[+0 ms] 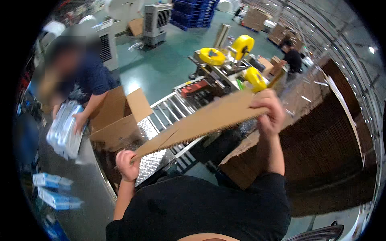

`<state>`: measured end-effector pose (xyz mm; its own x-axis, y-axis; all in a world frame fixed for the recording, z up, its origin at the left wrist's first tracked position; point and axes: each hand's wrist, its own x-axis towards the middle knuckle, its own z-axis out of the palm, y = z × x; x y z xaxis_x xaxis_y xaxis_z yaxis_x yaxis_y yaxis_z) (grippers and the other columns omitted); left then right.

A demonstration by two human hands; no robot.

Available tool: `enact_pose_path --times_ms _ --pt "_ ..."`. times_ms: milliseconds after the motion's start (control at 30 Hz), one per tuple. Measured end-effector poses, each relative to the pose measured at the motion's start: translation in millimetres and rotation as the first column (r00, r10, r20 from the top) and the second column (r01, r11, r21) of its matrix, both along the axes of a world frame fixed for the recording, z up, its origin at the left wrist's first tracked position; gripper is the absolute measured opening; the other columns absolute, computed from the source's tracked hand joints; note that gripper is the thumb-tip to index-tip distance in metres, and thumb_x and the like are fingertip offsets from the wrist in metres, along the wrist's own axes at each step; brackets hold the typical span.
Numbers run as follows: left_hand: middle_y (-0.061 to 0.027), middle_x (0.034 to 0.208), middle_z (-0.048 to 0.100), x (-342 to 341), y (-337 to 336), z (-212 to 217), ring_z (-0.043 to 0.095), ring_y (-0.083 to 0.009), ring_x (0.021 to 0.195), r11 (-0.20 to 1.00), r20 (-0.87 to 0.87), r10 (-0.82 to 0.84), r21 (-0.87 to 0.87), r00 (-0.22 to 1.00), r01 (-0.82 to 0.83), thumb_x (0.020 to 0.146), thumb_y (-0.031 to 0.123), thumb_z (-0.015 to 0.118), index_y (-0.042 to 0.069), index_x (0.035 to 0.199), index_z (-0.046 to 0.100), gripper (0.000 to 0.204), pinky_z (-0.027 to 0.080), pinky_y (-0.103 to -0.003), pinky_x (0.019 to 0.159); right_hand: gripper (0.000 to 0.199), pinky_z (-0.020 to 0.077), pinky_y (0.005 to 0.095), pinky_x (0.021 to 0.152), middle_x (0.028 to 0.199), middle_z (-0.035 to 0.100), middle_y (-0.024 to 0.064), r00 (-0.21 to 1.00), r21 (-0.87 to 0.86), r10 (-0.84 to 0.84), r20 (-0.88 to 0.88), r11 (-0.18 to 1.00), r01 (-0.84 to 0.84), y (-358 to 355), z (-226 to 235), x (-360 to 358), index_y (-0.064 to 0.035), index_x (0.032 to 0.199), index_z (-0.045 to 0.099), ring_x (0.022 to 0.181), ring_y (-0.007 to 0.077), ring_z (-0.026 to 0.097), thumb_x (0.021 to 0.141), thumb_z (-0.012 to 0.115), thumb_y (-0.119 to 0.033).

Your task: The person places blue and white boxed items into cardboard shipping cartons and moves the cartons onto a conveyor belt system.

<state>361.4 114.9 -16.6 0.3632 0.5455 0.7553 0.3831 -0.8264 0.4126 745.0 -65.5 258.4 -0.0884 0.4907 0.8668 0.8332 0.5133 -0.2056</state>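
Observation:
A flat, folded cardboard box [201, 120] stretches between my two hands, tilted up toward the right. My left hand [128, 164] is closed around its near left end. Higher up, my right hand [268, 111] grips the other end, with the fingers over the edge and the thumb beneath. Below the left part of the cardboard lies a diamond-plate metal surface [150, 166], joined to a roller conveyor [171, 109]. An open cardboard box [114, 120] stands just beyond my left hand.
At left a co-worker [94, 76] holds a stack of light-blue packs [66, 128] above a grey table [96, 193]. More blue-and-white packs [58, 199] lie there. A taping machine with yellow guards [212, 56] stands ahead. Tall stacked flat cardboard [321, 160] fills the right side.

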Motion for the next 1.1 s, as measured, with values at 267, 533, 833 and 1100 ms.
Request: enact_pose_path --times_ms 267,533,833,1100 --pt "-0.0142 0.14 0.04 -82.0 -11.0 -18.1 0.031 -0.0344 0.135 0.778 -0.476 0.511 -0.099 0.716 -0.62 0.086 0.022 0.059 0.017 0.12 0.059 0.034 0.013 -0.056 0.112 0.033 0.0497 0.0372 0.069 0.085 0.07 0.0078 0.865 -0.981 0.461 -0.196 -0.105 -0.166 93.5 -212.8 -39.8 -0.0104 0.098 0.065 0.074 0.0223 0.066 0.081 0.063 -0.039" --pt "-0.0147 0.15 0.028 -45.4 -7.4 -37.0 0.033 -0.0225 0.133 0.643 0.518 0.549 -0.763 0.656 0.064 0.086 0.005 0.056 -0.001 0.15 0.005 0.082 0.029 -0.031 0.108 0.039 0.0511 0.0402 0.058 0.068 0.064 0.0147 0.846 -0.962 0.53 0.053 0.255 -0.099 138.2 -227.2 -16.2 -0.0137 0.122 0.052 0.064 0.0318 0.065 0.087 0.059 -0.03" --pt "-0.0176 0.138 0.049 -52.8 -33.7 41.6 0.056 -0.023 0.112 0.394 0.062 0.185 -0.919 0.981 -0.016 0.073 0.008 0.063 0.001 0.15 0.02 0.088 0.048 -0.034 0.086 0.066 0.0507 0.0435 0.061 0.069 0.063 0.0138 0.966 -0.952 0.248 -0.077 0.268 -0.145 174.3 -191.7 21.2 -0.0209 0.142 0.037 0.065 0.0322 0.064 0.082 0.064 -0.02" --pt "-0.0321 0.143 0.034 63.2 -38.7 24.8 0.03 -0.0416 0.137 0.513 -0.587 -0.631 -0.806 0.507 -0.295 0.071 0.057 0.073 -0.002 0.145 0.026 0.106 0.028 -0.039 0.111 0.073 0.04 0.0454 0.101 0.129 0.053 0.0215 0.547 -0.995 0.833 0.08 0.036 0.092 171.5 -315.9 -40.8 -0.0166 0.144 0.037 0.12 0.0398 0.05 0.081 0.071 -0.034"
